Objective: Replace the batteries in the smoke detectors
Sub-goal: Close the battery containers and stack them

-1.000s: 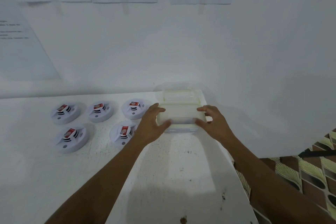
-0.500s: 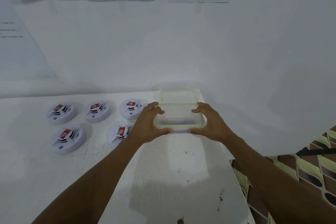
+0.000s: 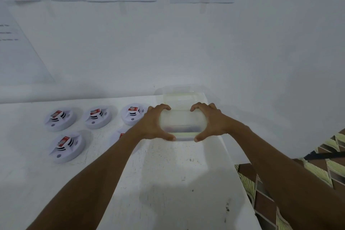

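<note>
Clasping the left end of a clear plastic tub (image 3: 182,119), just right of 5 smoke detectors (image 3: 59,118) on the white table (image 3: 168,183), the left hand (image 3: 155,125) curls fingers and thumb round it. The right hand (image 3: 209,123) clasps the right end likewise. The tub looks thin, light and probably slick, likely to flex if squeezed, so its stiffer corners near the rim suit best.

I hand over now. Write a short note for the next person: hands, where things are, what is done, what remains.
Left hand and right hand both grip the clear box at the far right of the table, thumbs on its near side.
Five smoke detectors lie left of it, one half hidden by the left forearm; the others show red batteries.
Done: no swap visible. Left: all five detectors.
</note>
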